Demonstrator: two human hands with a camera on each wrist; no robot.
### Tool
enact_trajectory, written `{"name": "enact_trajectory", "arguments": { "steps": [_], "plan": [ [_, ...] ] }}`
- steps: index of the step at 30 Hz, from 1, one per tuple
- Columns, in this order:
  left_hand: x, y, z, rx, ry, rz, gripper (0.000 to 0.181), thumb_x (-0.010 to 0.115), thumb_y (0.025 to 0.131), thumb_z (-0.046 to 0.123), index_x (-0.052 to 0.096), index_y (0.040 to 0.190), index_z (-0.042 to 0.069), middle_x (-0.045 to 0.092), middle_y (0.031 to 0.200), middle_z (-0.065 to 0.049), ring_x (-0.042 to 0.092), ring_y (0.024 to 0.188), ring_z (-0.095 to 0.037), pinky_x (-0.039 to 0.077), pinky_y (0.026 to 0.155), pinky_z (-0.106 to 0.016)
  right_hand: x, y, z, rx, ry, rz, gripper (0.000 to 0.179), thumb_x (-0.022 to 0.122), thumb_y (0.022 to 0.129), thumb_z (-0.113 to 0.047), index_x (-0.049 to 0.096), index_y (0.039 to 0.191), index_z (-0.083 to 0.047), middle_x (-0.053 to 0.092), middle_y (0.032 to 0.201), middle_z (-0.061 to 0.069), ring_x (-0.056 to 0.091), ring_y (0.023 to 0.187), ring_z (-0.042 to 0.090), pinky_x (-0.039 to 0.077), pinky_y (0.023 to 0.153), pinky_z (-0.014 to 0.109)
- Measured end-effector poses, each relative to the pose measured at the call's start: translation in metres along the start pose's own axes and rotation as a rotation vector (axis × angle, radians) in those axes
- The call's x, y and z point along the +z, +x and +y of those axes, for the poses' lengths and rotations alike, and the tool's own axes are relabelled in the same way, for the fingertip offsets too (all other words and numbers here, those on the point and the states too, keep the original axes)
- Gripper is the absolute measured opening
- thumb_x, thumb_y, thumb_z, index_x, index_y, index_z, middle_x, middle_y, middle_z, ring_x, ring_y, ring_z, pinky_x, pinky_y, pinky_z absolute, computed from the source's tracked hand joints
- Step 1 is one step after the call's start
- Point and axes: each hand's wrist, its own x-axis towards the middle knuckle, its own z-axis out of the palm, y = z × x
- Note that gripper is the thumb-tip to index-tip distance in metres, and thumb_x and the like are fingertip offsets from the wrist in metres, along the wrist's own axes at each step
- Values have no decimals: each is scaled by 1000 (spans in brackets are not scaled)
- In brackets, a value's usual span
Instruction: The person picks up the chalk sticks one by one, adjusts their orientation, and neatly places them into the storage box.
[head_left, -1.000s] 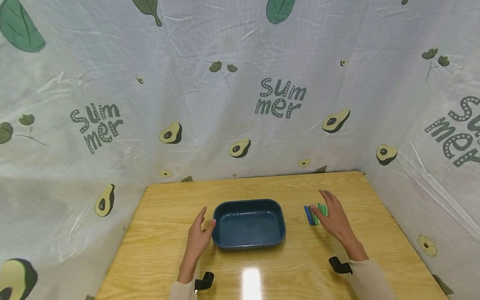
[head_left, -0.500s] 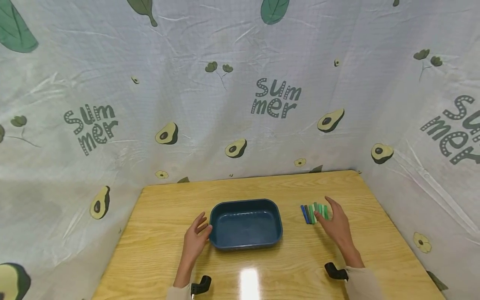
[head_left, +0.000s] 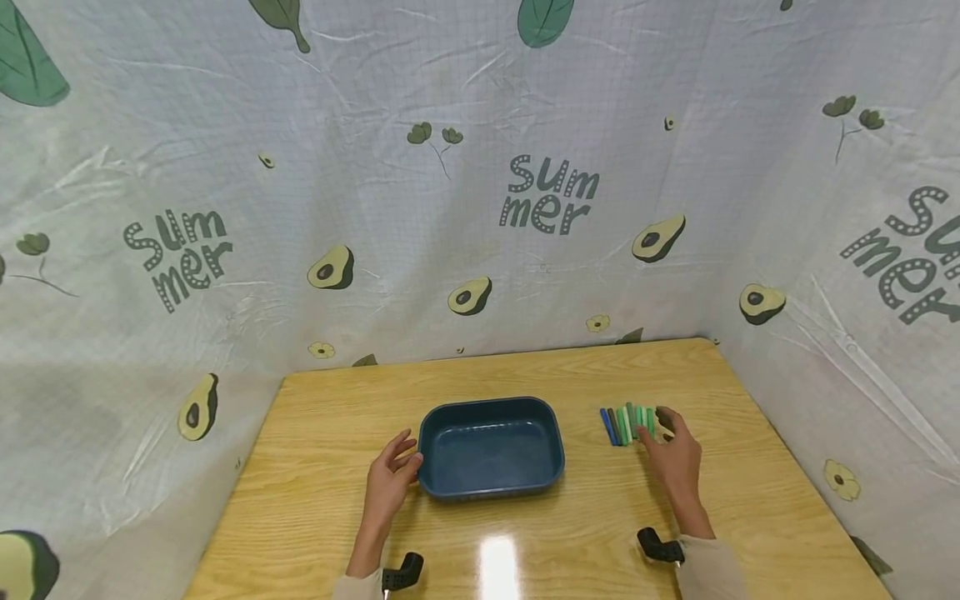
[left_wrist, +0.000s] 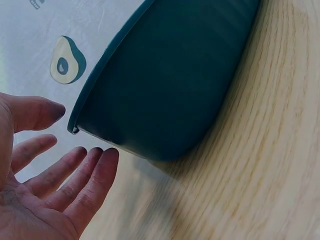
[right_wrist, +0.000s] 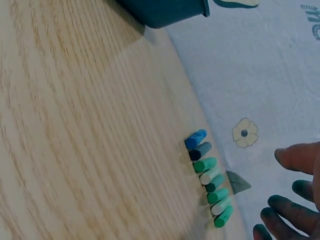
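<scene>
A dark blue rectangular bin (head_left: 491,493) stands at the middle of the table. Beside its left wall is my left hand (head_left: 388,482), fingers loosely spread; in the left wrist view the thumb and fingertips sit right at the bin's rim (left_wrist: 95,80), nothing gripped. To the right of the bin lies a row of short chalk-like sticks (head_left: 620,427) in blue, dark grey, green and white, side by side. My right hand (head_left: 675,458) hovers at the row's right end, thumb and fingers parted and bent. The right wrist view has the whole row (right_wrist: 212,185) left of the fingertips.
The wooden table (head_left: 585,542) reaches a back edge against a white avocado-print sheet (head_left: 420,317), which also hangs along both sides. A black wrist camera mount (head_left: 660,546) sticks out inward from the right forearm, another mount (head_left: 402,572) from the left.
My right hand has drawn back to the right, uncovering more of the sticks, and its fingers have bent lower. My left fingers have relaxed beside the bin. The whole view has shifted slightly.
</scene>
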Motion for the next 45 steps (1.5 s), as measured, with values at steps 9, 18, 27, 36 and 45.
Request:
{"name": "enact_trajectory", "arguments": {
  "steps": [9, 18, 27, 36, 45],
  "plan": [
    [2, 4, -4, -1, -26, 30, 54, 63, 94, 6, 46, 145, 4, 55, 138, -23, 59, 119, -33, 55, 74, -21, 2, 1, 13, 82, 19, 122, 46, 66, 93, -14, 54, 134, 2, 63, 125, 27, 63, 110, 43, 49, 90, 55],
    [4, 7, -6, -29, -37, 51, 53, 66, 91, 3, 50, 142, 3, 58, 133, -23, 63, 109, -24, 56, 71, -22, 8, 3, 20, 207, 21, 175, 39, 67, 92, -17, 60, 127, -1, 69, 116, 23, 66, 103, 40, 50, 88, 51],
    [6, 10, -9, -39, -80, 83, 46, 66, 89, -3, 57, 134, -3, 61, 121, -26, 62, 84, 1, 55, 65, -21, 16, 8, 23, 283, 38, 218, 37, 69, 89, -15, 62, 123, 0, 69, 113, 26, 56, 112, 43, 34, 99, 52],
    [7, 12, -9, -70, -93, 89, 43, 65, 89, -4, 59, 132, -2, 62, 119, -23, 61, 82, 0, 54, 64, -20, 24, 10, 20, 293, 7, 259, 36, 70, 87, -12, 63, 119, 2, 69, 111, 28, 53, 110, 46, 33, 95, 52],
    [9, 10, -10, -61, -118, 97, 43, 66, 89, -4, 58, 131, -6, 60, 120, -27, 61, 82, 0, 54, 63, -20, 31, 13, 16, 320, -10, 271, 33, 68, 86, -12, 64, 116, 1, 70, 107, 27, 58, 104, 45, 38, 92, 52]
  ]
}}
